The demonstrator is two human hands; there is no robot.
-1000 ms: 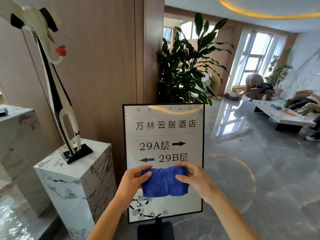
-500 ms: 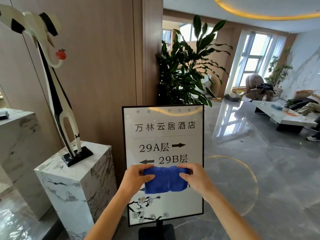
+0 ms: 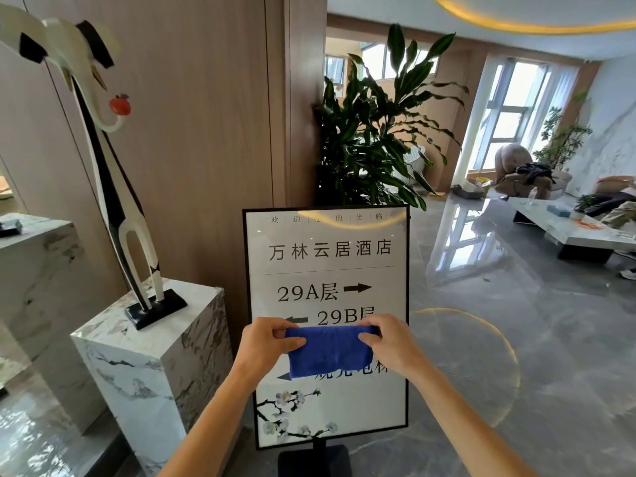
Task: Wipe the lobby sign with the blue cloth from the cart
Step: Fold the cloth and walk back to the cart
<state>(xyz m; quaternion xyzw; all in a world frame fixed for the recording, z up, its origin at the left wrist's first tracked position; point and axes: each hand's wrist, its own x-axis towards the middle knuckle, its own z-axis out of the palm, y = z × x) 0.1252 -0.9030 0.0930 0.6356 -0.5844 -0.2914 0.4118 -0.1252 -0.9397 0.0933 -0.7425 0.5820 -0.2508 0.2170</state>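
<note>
Crane sculpture (image 3: 103, 173) on marble pedestal (image 3: 151, 366)

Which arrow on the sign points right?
The arrow beside 29A on the sign. The arrow by 29B and the lowest one, partly behind the blue cloth, point left.

A hotel lobby: framed floor-directory sign (image 3: 328, 270), polished stone floor (image 3: 499, 321), marble plinth (image 3: 151, 352) with sculpture (image 3: 113, 187).

On the lobby sign (image 3: 327, 270): small top line 欢迎…的光临, one character lost in glare; below, 万林云居酒店; then 29A层 with an arrow pointing right, 29B层 with an arrow pointing left. Lowest line half covered by the blue cloth (image 3: 330, 351), unreadable.
</note>
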